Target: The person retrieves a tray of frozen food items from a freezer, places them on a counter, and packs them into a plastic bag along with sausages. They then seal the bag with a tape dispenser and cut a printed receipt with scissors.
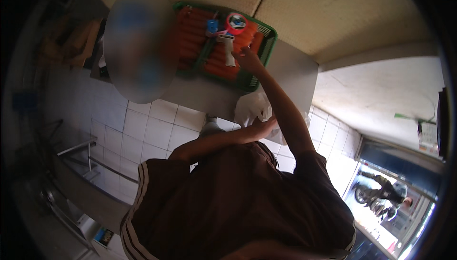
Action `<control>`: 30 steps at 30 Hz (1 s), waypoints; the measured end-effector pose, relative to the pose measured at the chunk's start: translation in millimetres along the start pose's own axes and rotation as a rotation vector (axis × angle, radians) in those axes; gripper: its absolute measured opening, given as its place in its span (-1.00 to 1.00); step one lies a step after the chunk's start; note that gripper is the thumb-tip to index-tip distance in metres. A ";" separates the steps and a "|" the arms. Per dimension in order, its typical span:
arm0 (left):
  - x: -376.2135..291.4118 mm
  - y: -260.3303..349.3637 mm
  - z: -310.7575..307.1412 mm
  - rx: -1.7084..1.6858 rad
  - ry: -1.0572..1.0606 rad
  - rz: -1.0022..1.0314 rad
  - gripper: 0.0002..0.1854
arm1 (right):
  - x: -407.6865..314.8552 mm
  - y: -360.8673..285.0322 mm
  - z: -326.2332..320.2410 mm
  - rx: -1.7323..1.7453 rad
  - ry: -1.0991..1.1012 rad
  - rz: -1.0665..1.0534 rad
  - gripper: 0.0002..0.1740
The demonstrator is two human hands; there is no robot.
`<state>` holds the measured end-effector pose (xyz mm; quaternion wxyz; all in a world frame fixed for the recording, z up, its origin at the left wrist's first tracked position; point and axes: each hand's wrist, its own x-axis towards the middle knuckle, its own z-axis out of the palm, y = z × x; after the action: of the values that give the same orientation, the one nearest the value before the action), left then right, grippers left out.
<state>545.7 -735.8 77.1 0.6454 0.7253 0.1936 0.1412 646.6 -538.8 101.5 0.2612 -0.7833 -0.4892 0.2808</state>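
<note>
My right hand [249, 61] reaches over a green plastic basket [272, 44], its fingers bent close to a white handle-like tool [229, 51]. Whether it grips anything is unclear. Rows of long orange-red items [194, 33] fill the basket. On top of them lie a pink ring-shaped roll [227, 24] and a small blue object [212, 26]. My left hand [265, 126] is closed on a crumpled white plastic bag [250, 108] near the table edge, below the basket; the bag partly covers its fingers.
The basket stands on a grey table [294, 58] against a textured wall [342, 13]. A blurred oval hides the table's left part. Metal-framed furniture [89, 156] stands at the left on white floor tiles [135, 126]. Through an opening at lower right, a person [392, 192] is beside a motorcycle [362, 193].
</note>
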 end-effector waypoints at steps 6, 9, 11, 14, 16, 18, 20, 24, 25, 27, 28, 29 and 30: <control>-20.1 18.0 -16.7 -0.114 -0.112 -0.092 -0.46 | 62.5 5.6 70.2 -0.075 -0.068 0.104 -0.27; -16.5 24.5 -21.3 0.080 -0.095 -0.090 -0.45 | 62.3 -6.6 64.6 0.211 -0.119 0.181 -0.41; -9.1 32.3 -19.3 0.363 -0.085 -0.090 -0.45 | 57.4 -22.1 49.3 0.387 -0.129 0.203 -0.54; 9.2 48.6 -13.2 0.874 -0.097 -0.133 -0.44 | 30.8 -41.3 11.3 0.483 -0.050 0.141 -0.72; 22.8 59.5 -7.8 1.258 -0.086 -0.189 -0.44 | 3.4 -47.4 -18.5 0.625 0.053 0.009 -0.75; 37.8 66.0 -0.7 1.612 -0.089 -0.254 -0.43 | -13.7 -47.8 -51.9 0.408 0.176 0.002 -0.73; 52.2 61.5 2.0 1.618 -0.159 -0.276 -0.43 | -37.3 -38.0 -88.2 0.164 0.267 0.064 -0.50; 66.6 29.5 -3.0 1.181 -0.081 -0.267 -0.35 | -89.7 -13.2 -136.3 0.046 0.356 0.195 -0.49; 64.3 20.1 -6.3 1.196 -0.001 -0.244 -0.29 | -102.0 -7.7 -137.9 -0.016 0.383 0.229 -0.49; 54.8 6.6 -11.9 1.204 0.079 -0.171 -0.16 | -121.8 2.9 -135.4 -0.135 0.421 0.280 -0.49; 49.0 1.8 -15.9 1.202 0.080 -0.117 -0.10 | -130.5 7.8 -129.9 -0.156 0.423 0.291 -0.52; 45.2 -0.6 -20.1 1.199 0.059 -0.082 -0.03 | -137.6 12.4 -124.2 -0.162 0.404 0.345 -0.53; 40.7 -0.9 -22.8 1.129 0.103 -0.043 0.11 | -145.4 16.9 -115.8 -0.162 0.390 0.400 -0.54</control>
<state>571.3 -696.8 77.3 0.1501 0.9460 0.2849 0.0380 684.8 -693.7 198.5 0.2263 -0.9217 -0.2866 0.1307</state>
